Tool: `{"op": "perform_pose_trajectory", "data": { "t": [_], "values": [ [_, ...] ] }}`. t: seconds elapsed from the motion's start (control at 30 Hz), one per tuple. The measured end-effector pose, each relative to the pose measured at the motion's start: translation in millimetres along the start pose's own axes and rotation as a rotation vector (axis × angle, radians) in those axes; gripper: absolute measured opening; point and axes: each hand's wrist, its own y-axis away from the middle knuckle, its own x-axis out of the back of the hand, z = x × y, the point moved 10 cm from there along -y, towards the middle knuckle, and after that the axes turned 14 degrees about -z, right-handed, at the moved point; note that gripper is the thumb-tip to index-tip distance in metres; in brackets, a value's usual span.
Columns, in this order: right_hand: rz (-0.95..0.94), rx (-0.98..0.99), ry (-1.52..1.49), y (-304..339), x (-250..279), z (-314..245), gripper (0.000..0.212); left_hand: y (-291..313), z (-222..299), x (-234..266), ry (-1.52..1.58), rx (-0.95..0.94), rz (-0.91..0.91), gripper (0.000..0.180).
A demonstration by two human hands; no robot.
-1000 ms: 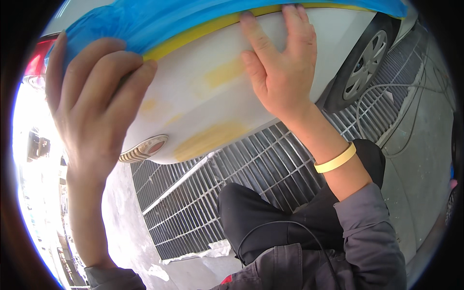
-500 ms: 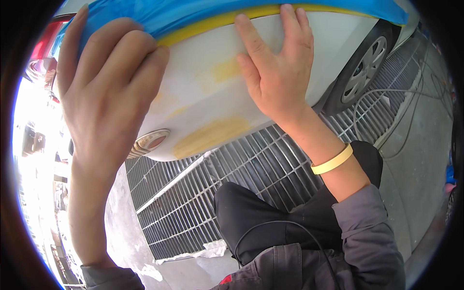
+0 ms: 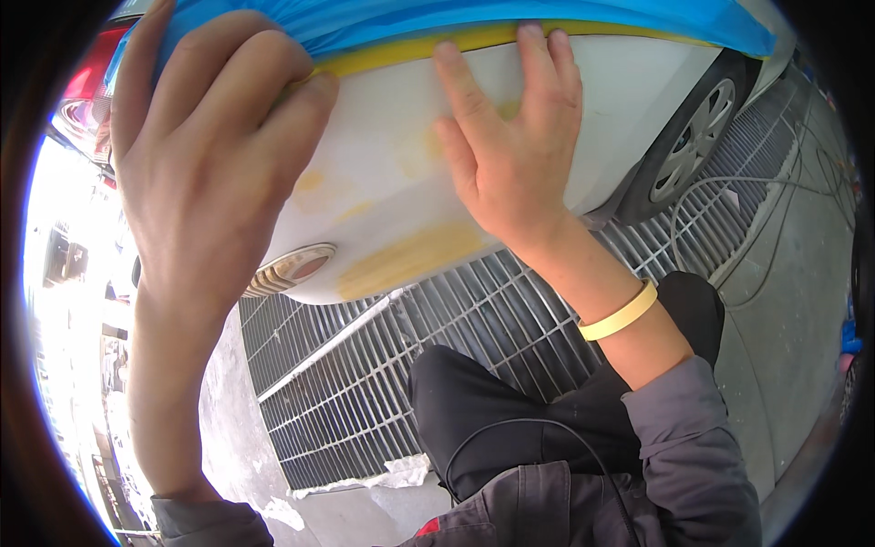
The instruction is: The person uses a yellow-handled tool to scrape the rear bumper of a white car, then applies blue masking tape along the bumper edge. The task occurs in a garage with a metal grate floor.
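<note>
A strip of yellow masking tape (image 3: 392, 56) runs along the top of a white car's rear bumper (image 3: 365, 137), with blue plastic film (image 3: 365, 20) above it. At the left, my left hand (image 3: 210, 155) is bent, its thumb and forefinger pinched together at the tape's edge; its forefinger tip partly hides what it grips. Farther right, my right hand (image 3: 519, 159) lies with fingers spread, the fingertips touching the tape and the palm over the bumper. Dull yellow patches (image 3: 415, 255) mark the white surface below.
A reflector lamp (image 3: 305, 263) sits low on the bumper, and a red tail light (image 3: 91, 68) is at the far left. The car's wheel (image 3: 697, 137) stands right. Under my knees lies a metal floor grating (image 3: 492, 319); a grey hose (image 3: 679, 205) curls beside it.
The bumper and tape appear slightly lower and farther right in view. My left hand keeps its pinch at the tape, and my right hand stays spread against it.
</note>
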Motion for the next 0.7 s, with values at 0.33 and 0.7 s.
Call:
{"op": "perform_pose_trajectory", "data": {
  "t": [0.33,0.7],
  "values": [
    [0.022,-0.037,-0.005,-4.5,-5.6,-14.1,0.056,4.9,-19.5,17.4,0.12,-0.241,0.107,0.032],
    [0.039,-0.065,-0.022,-2.5,-10.2,-19.5,0.051,43.2,-97.3,13.1,-0.012,-0.514,-0.161,0.048]
  ]
}}
